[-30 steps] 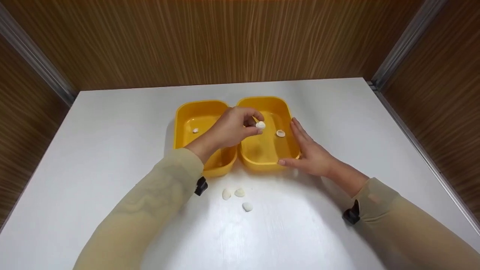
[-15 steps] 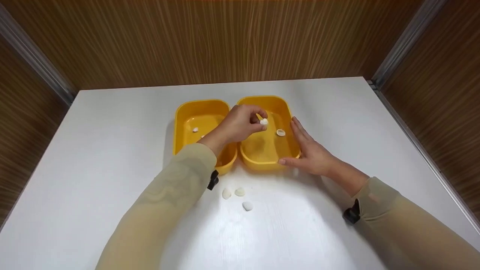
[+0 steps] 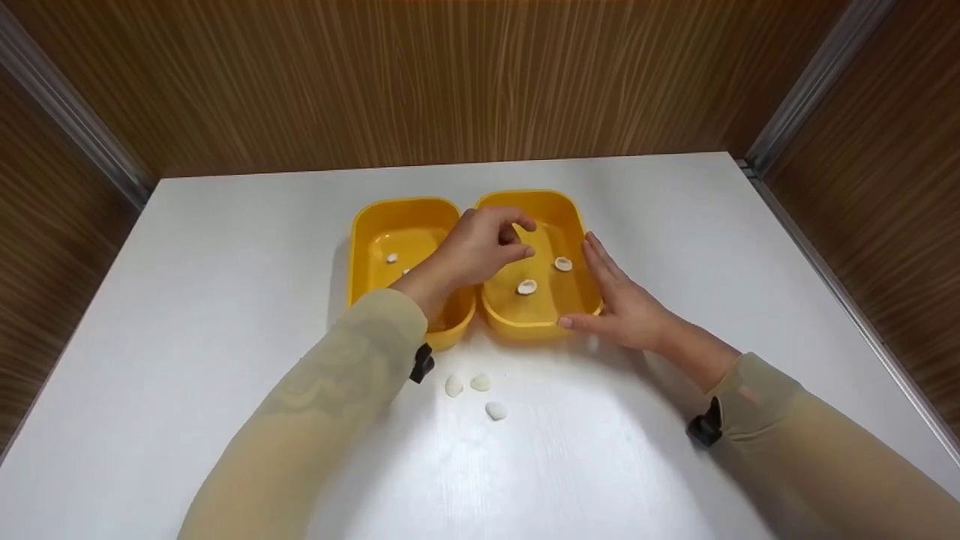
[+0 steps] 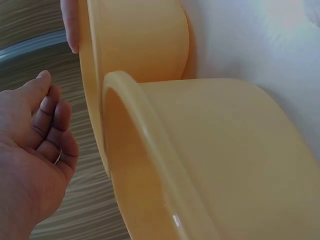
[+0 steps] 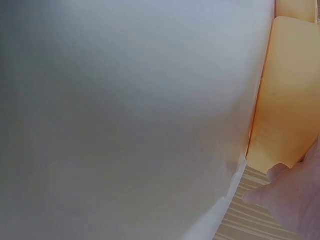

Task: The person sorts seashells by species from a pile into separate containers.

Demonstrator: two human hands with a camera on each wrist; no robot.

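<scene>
Above the right yellow box (image 3: 544,304), my left hand (image 3: 476,251) holds nothing; thumb and forefinger stand apart and the other fingers curl loosely. Two white seashells lie in that box: one shell (image 3: 527,287) just below the hand, another shell (image 3: 563,264) near the right wall. My right hand (image 3: 626,311) touches the box's right side with straight fingers, its thumb at the front corner. The left yellow box (image 3: 367,225) adjoins it, partly hidden by my left forearm. Inside it a small shell (image 3: 392,258) shows, and the edge of another white piece.
On the white table (image 3: 247,255), in front of the boxes, lie three pale shells: a left shell (image 3: 454,385), a middle shell (image 3: 480,382) and a nearer shell (image 3: 496,410). A wood-grain panel (image 3: 442,90) stands behind the table, with more panels at both sides.
My left hand moved slightly right over the right box, then let go of the shell it pinched; that shell now lies on the box floor. The right hand has stayed in place.
</scene>
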